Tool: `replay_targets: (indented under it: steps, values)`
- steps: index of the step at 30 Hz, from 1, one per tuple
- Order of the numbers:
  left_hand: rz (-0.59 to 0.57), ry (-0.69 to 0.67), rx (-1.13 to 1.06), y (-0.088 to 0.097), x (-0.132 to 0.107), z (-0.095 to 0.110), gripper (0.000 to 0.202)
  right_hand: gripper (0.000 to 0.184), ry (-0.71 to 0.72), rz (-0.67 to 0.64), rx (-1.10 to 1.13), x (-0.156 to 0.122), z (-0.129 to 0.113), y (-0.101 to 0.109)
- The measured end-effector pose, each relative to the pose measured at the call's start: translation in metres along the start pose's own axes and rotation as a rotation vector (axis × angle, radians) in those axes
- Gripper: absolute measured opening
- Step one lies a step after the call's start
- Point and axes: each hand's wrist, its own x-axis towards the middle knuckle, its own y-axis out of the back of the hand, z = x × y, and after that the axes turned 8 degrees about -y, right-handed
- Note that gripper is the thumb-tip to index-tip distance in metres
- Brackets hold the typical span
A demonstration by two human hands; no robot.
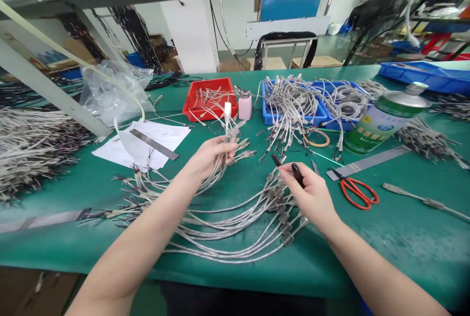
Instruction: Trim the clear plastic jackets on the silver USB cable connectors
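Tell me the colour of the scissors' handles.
Red-orange handles on the scissors, right of the right hand; head view.

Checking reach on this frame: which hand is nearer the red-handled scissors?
Right. The right hand, holding a black tool, sits just left of the red-handled scissors. The left hand grips a bundle of cables farther left, across the table's middle.

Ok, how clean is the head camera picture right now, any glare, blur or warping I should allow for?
Head view: light is even and soft, with only faint shadows under the left hand and right hand; a mild sheen on the can top; wide-angle warping bends the table edge and stretches the forearms; the cables near the hands are sharp, while the background shelves look softer.
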Motion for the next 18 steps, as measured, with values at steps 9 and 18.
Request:
replay_targets:
  steps: [9,18]
  values:
    - [0.019,-0.063,0.328,-0.032,0.011,-0.033,0.026,0.026,-0.039,-0.018,-0.019,0.002,0.002,-0.002]
    - [-0.011,-0.126,0.727,-0.014,0.027,-0.052,0.033,0.023,-0.016,0.016,-0.028,-0.001,-0.003,0.0]
